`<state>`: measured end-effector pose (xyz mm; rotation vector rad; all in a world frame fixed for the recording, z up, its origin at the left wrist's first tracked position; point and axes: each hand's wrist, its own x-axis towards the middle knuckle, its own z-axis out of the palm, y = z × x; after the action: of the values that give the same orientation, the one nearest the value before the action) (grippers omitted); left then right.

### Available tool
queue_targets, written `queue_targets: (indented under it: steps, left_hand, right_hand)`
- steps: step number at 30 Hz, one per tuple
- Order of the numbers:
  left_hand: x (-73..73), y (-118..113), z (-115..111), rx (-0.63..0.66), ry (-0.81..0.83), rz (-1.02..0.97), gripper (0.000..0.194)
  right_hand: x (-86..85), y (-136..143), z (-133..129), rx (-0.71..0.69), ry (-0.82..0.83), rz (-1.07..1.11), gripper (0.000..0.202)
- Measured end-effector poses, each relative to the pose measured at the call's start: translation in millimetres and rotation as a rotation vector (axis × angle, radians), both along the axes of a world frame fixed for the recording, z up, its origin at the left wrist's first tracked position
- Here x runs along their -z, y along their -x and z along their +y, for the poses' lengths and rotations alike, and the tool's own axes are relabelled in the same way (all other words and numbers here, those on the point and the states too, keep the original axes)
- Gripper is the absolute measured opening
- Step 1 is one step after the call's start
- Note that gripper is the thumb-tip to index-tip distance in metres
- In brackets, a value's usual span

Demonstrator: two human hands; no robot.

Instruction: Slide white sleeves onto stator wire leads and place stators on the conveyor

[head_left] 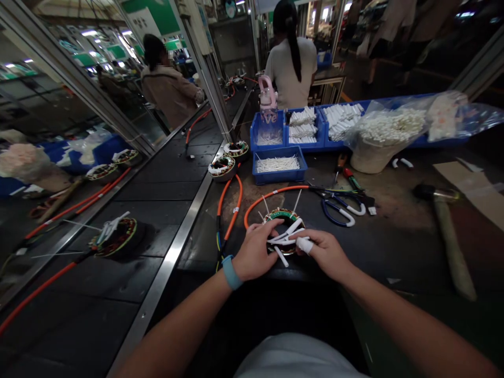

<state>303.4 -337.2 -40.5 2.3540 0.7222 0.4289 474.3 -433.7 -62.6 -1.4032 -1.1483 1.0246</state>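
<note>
In front of me on the bench is a wound motor stator (284,214), a ring with a green strip and copper windings. White sleeving tubes (293,227) lie across its middle, and thin white sticks stand up from its far rim. My left hand (256,251) is curved around the stator's left side, index finger and thumb on it. At the right side, my right hand (325,254), a white wrap on its thumb, has its fingers closed on a white tube lying over the ring. Its fingertips are partly hidden. An orange cable (271,192) runs from behind the stator.
Blue bins (305,140) of white tubes and a small blue tray (279,176) stand behind. Scissors (342,210), a screwdriver (340,163) and a hammer (449,236) lie rightward. Left is a conveyor (157,184) with another stator (117,239). Two people sit beyond.
</note>
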Motion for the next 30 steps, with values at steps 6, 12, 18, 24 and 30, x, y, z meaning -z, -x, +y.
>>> queue_targets:
  steps: [6,12,18,24,30]
  left_hand:
    - [-3.9,-3,4,0.073,-0.013,0.059,0.053]
    - [2.8,4,0,0.096,-0.108,-0.01,0.065]
    - [13.4,7,0,0.128,-0.234,-0.028,0.053]
    - [23.2,10,14,0.223,-0.357,-0.075,0.047]
    - [36.5,9,15,0.235,-0.392,-0.257,0.041]
  right_hand:
    - [1.7,-1,0,-0.002,-0.012,-0.046,0.025]
    - [1.2,-1,-2,-0.011,-0.059,-0.085,0.022]
    - [0.6,1,-5,-0.064,-0.184,-0.151,0.02]
    - [-18.0,-32,10,-0.419,-0.232,-0.174,0.028]
    - [-20.7,-117,114,0.23,-0.204,-0.698,0.031]
